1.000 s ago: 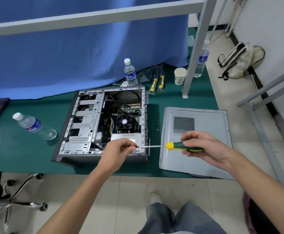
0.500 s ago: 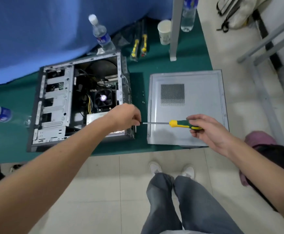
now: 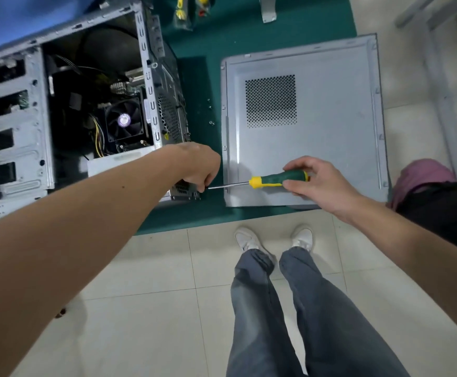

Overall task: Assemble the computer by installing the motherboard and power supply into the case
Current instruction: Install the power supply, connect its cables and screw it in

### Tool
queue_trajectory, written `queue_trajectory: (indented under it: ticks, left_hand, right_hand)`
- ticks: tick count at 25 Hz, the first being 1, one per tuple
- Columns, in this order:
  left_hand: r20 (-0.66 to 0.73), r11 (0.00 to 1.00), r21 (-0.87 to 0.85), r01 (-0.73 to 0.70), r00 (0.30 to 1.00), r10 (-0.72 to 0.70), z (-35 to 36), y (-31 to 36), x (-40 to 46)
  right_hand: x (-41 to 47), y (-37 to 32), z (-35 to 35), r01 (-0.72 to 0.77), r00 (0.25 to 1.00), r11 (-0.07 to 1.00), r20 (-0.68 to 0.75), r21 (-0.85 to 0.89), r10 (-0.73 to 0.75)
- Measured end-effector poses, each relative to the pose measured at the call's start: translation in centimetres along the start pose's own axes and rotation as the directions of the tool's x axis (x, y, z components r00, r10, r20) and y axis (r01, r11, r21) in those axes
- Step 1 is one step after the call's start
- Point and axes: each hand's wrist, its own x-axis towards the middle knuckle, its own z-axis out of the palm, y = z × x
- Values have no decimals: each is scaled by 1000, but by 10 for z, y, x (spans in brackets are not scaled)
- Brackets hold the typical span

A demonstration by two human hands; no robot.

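While my right hand (image 3: 322,183) grips green-and-yellow-handled screwdriver (image 3: 276,179), left hand (image 3: 197,165) pinches its steel tip against rear corner of open grey metal computer case (image 3: 151,85).

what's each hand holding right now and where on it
The right hand grips the screwdriver by its green handle. The left hand pinches at the tip end of the metal shaft, beside the case; whether a screw is there cannot be told.
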Motion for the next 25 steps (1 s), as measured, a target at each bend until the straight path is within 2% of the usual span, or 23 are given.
queue_trajectory:
  ticks: [12, 21, 23, 25]
  left_hand:
    - [78, 1000, 26, -14, 997, 12, 13, -2, 20]
    - [120, 996, 90, -13, 993, 2, 7, 6, 10]
    - [74, 986, 163, 18, 997, -30, 7, 13, 3]
    - [-98, 972, 219, 90, 993, -70, 11, 17, -13]
  right_hand:
    - [13, 13, 13, 4, 1000, 999, 31, -40, -3]
    - [14, 22, 19, -38, 999, 999, 4, 16, 38]
    - [14, 24, 18, -73, 997, 996, -2, 42, 73]
    - [15, 22, 19, -84, 996, 996, -7, 9, 85]
